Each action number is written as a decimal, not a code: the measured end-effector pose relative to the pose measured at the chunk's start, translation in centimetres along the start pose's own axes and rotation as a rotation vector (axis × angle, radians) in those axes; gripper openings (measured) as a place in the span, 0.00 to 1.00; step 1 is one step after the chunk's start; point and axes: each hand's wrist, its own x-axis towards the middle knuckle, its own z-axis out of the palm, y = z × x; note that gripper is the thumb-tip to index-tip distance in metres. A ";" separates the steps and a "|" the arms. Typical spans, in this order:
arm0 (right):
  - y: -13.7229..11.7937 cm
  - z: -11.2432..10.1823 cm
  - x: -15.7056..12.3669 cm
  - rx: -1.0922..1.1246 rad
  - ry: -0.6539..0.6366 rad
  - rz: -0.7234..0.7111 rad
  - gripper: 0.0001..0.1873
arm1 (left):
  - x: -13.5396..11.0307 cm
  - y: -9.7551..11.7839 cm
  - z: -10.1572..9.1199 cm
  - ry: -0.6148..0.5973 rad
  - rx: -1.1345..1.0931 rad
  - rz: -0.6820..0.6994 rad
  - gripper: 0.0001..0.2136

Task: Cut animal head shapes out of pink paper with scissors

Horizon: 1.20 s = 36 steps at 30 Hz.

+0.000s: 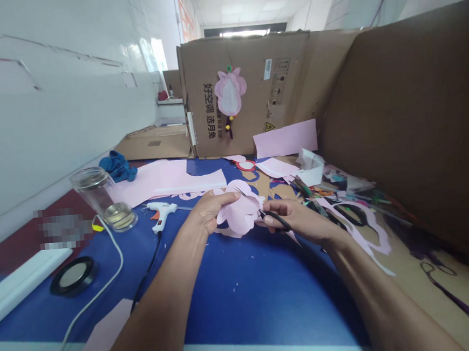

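Observation:
Over the blue tabletop, my left hand [212, 207] pinches the left side of a pink paper flower shape [243, 215] with rounded petals. My right hand [289, 219] is closed round the dark handles of a pair of scissors [276, 220], whose blades meet the paper's right edge and are mostly hidden. A narrow pink offcut hangs below the scissors. To the left of my left hand lies a white glue gun [162, 213] with an orange trigger.
At left stand a glass jar [105, 199], a black tape roll [72, 276] and a blue cloth [118, 167]. Large pink sheets [153, 179] lie behind. Paper scraps [360, 225] and another pair of scissors [437, 270] are at right. Cardboard walls [284, 85] enclose the back, bearing a pink flower-shaped piece [230, 93].

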 end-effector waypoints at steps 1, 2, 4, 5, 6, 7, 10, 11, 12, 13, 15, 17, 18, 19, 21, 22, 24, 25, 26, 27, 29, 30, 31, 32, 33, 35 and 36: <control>0.0 0.0 0.0 -0.004 -0.002 -0.001 0.22 | 0.0 0.0 0.0 -0.001 0.001 0.002 0.10; -0.1 0.0 0.0 -0.004 -0.004 -0.002 0.23 | 0.0 0.0 0.0 -0.002 0.000 0.005 0.10; -0.2 0.1 -0.1 0.001 -0.006 -0.004 0.23 | 0.0 -0.1 0.1 -0.003 -0.006 0.009 0.11; -0.3 0.1 -0.1 0.008 -0.007 -0.005 0.24 | 0.0 -0.1 0.1 -0.002 -0.011 0.010 0.11; -0.3 0.2 0.0 0.016 -0.006 -0.007 0.24 | 0.0 -0.1 0.2 0.002 -0.016 0.010 0.10; -0.3 0.2 0.0 0.024 -0.004 -0.011 0.24 | 0.0 -0.1 0.3 0.006 -0.020 0.010 0.10; -0.2 0.3 0.0 0.039 0.002 -0.017 0.25 | -0.1 0.0 0.5 0.010 -0.029 0.016 0.09; -0.2 0.3 0.1 0.044 0.003 -0.016 0.25 | -0.1 0.1 0.5 0.012 -0.028 0.020 0.09; -0.1 0.3 0.1 0.047 0.003 -0.016 0.25 | -0.2 0.1 0.5 0.014 -0.025 0.022 0.08; -0.1 0.3 0.1 0.050 0.004 -0.016 0.24 | -0.2 0.1 0.6 0.016 -0.022 0.023 0.08; -0.2 0.4 0.0 0.050 0.009 -0.016 0.25 | -0.2 0.1 0.6 0.020 -0.020 0.024 0.08; -0.4 0.5 0.0 0.049 0.019 -0.012 0.26 | -0.1 0.0 0.6 0.017 -0.024 0.028 0.08; -0.5 0.6 -0.1 0.051 0.023 -0.013 0.26 | 0.0 -0.1 0.5 0.015 -0.025 0.031 0.09; -0.6 0.6 -0.1 0.057 0.024 -0.015 0.27 | 0.0 -0.2 0.5 0.015 -0.026 0.032 0.09; -0.6 0.7 -0.1 0.075 0.025 -0.016 0.27 | 0.1 -0.4 0.4 0.015 -0.028 0.037 0.10; -0.6 0.7 -0.1 0.088 0.026 -0.012 0.27 | 0.2 -0.5 0.4 0.017 -0.031 0.041 0.11; -0.5 0.7 0.0 0.107 0.028 -0.007 0.26 | 0.3 -0.7 0.3 0.022 -0.037 0.055 0.12; -0.5 0.6 0.0 0.108 0.026 -0.006 0.25 | 0.3 -0.8 0.3 0.021 -0.041 0.060 0.12; -0.4 0.6 0.0 0.104 0.023 -0.009 0.25 | 0.3 -0.8 0.4 0.019 -0.045 0.061 0.11; -0.4 0.5 0.0 0.095 0.020 -0.013 0.25 | 0.3 -0.8 0.4 0.016 -0.048 0.059 0.11; -0.4 0.3 -0.1 0.078 0.020 -0.021 0.26 | 0.4 -0.9 0.5 0.010 -0.051 0.043 0.10; -0.5 0.2 -0.2 0.076 0.023 -0.022 0.27 | 0.4 -0.9 0.5 0.008 -0.049 0.035 0.10; -0.5 0.2 -0.2 0.077 0.024 -0.025 0.27 | 0.4 -0.9 0.5 0.006 -0.047 0.029 0.10; -0.5 0.1 -0.3 0.077 0.020 -0.026 0.27 | 0.4 -0.9 0.5 0.004 -0.044 0.026 0.10; -0.6 0.0 -0.3 0.078 0.016 -0.027 0.27 | 0.4 -0.9 0.5 -0.002 -0.040 0.024 0.10; -0.5 -0.1 -0.4 0.081 0.011 -0.023 0.26 | 0.4 -0.9 0.5 -0.024 -0.033 0.015 0.09; -0.5 -0.2 -0.4 0.079 0.012 -0.018 0.26 | 0.4 -0.8 0.4 -0.035 -0.030 0.005 0.09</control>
